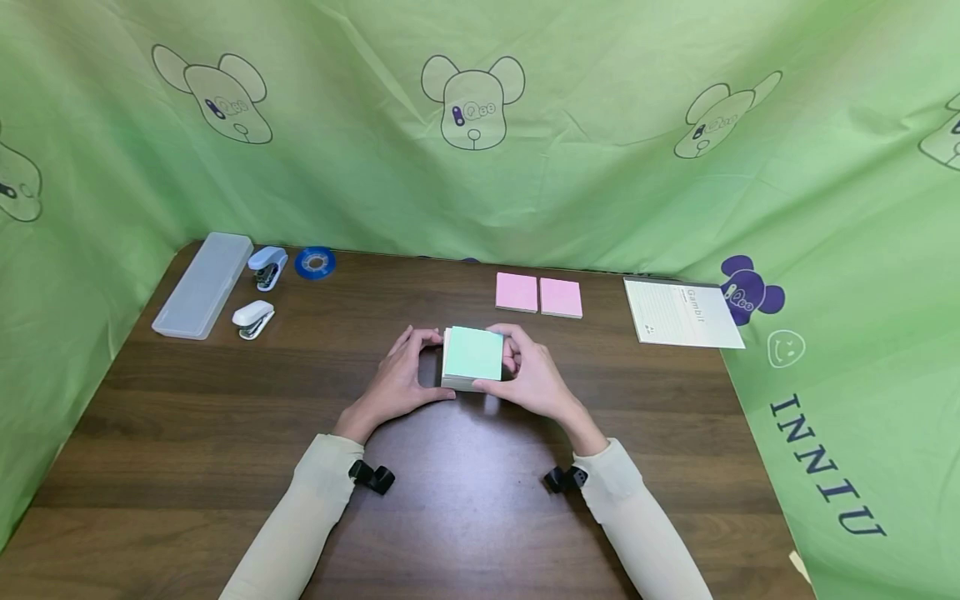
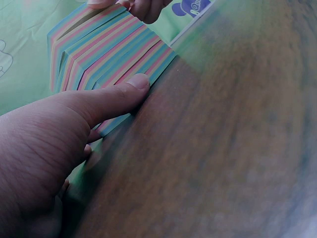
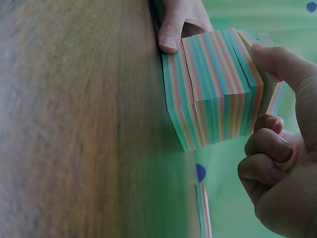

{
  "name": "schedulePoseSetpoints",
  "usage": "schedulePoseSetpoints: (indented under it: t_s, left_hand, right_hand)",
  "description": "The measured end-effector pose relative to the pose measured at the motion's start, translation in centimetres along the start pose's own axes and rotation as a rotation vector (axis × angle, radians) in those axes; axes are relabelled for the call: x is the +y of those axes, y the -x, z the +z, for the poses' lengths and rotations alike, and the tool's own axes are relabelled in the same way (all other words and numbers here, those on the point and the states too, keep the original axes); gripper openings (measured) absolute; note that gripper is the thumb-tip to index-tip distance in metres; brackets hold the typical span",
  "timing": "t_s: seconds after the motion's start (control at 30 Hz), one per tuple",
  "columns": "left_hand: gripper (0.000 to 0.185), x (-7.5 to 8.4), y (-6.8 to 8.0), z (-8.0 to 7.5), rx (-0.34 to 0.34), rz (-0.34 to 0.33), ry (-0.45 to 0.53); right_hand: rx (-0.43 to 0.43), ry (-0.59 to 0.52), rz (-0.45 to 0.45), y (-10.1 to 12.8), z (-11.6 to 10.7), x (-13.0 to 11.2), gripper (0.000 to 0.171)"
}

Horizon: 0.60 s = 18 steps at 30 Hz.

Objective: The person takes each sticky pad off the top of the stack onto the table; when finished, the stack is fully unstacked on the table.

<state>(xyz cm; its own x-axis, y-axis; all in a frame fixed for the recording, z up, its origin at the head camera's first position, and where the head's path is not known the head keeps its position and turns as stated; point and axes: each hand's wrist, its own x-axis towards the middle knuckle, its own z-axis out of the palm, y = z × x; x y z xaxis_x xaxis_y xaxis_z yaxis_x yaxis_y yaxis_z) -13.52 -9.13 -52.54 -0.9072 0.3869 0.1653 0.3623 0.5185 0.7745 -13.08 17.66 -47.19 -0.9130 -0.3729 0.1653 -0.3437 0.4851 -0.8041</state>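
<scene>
A thick cube of sticky notes [image 1: 472, 357], pale green on top with rainbow-striped sides, stands on the brown table [image 1: 225, 433] at its middle. My left hand [image 1: 408, 375] grips its left side, the thumb along the near bottom edge and the fingers at the far corner. In the left wrist view that thumb [image 2: 116, 96] presses the striped stack [image 2: 106, 49]. My right hand [image 1: 528, 375] holds the right side. In the right wrist view its thumb [image 3: 282, 64] lies on the stack's [image 3: 213, 89] edge, the other fingers [image 3: 267, 144] curled beside it. The layers are slightly shifted.
At the back left lie a clear pencil case [image 1: 204, 283], two small staplers [image 1: 267, 267] [image 1: 253, 319] and a blue tape roll [image 1: 315, 262]. Two pink note pads [image 1: 517, 292] [image 1: 561, 297] sit behind the cube, a white notepad [image 1: 682, 312] at the back right. Green cloth walls the table.
</scene>
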Motion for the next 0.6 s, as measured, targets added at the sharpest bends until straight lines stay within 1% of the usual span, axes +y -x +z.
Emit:
schedulePoseSetpoints:
  t_s: [0.3, 0.43, 0.6]
  left_hand:
    - [0.092, -0.1, 0.0, 0.1, 0.002, 0.002, -0.003]
    - [0.092, 0.0, 0.0, 0.1, 0.004, 0.001, -0.003]
    - [0.092, 0.0, 0.0, 0.1, 0.010, 0.011, -0.009]
  right_hand:
    - [0.012, -0.061, 0.004, 0.1, -0.3, 0.1, 0.075]
    - [0.029, -0.078, -0.007, 0.1, -0.8, 0.4, 0.075]
    - [0.058, -0.092, 0.001, 0.3, -1.6, 0.7, 0.075]
